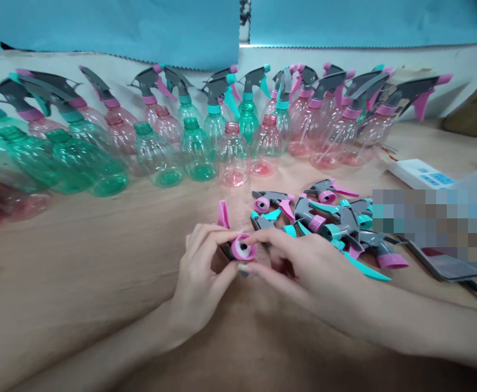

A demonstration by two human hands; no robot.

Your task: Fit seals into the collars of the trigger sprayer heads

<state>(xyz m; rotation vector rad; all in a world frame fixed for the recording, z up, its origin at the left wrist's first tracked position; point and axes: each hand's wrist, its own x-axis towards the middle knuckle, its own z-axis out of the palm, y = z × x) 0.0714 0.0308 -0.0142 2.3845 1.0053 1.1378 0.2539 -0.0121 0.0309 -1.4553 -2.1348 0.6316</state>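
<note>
A grey trigger spray head with a pink collar is held between both hands, the collar's round opening facing me. Inside the collar sits a white disc with a dark hole in its middle. Its pink trigger sticks up behind my left fingers. My left hand grips the head from the left, thumb below and fingers above. From the other side, my right hand pinches the collar, index fingertip at the opening and thumb underneath. Just beyond the right hand lies a pile of loose spray heads in grey, pink and turquoise.
Open green bottles and clear pink-tinted bottles stand in front of a row of bottles fitted with spray heads. To the right are a phone with a cable and a white device. Blue sheeting hangs behind.
</note>
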